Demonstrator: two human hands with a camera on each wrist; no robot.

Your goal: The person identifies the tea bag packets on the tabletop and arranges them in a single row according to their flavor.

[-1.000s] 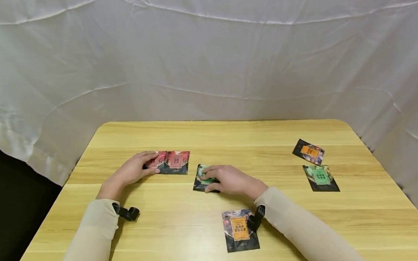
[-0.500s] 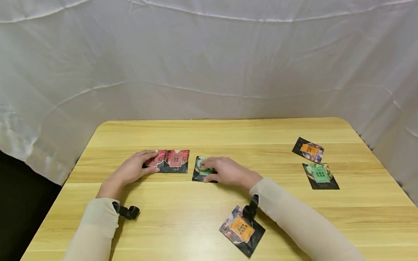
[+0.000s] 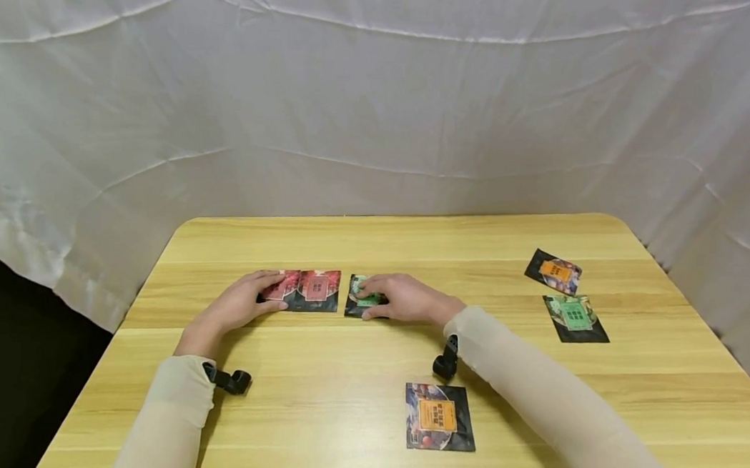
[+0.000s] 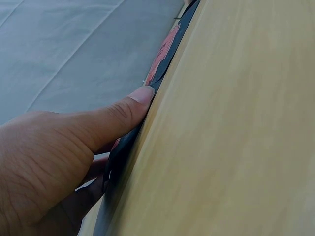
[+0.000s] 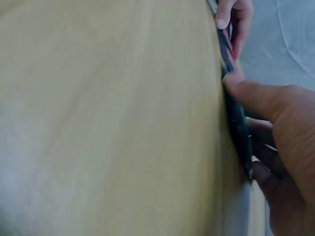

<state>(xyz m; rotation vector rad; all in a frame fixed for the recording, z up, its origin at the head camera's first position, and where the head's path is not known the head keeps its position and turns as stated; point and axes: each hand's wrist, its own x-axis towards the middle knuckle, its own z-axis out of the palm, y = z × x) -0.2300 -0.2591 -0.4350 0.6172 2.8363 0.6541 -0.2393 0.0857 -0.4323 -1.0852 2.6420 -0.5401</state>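
Overlap could result if the right hand (image 3: 412, 298), fingers pinching the green-labelled sachet (image 3: 365, 301) on the surface (image 3: 333, 387), pushed too far towards the red-labelled sachets (image 3: 317, 290) just beside it, gripped by the left hand's (image 3: 238, 299) fingers.

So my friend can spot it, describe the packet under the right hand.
On the wooden table, look near the middle, just right of two red packets. Under the right hand sits a black packet with a green label; the other green packet, far right, is untouched.
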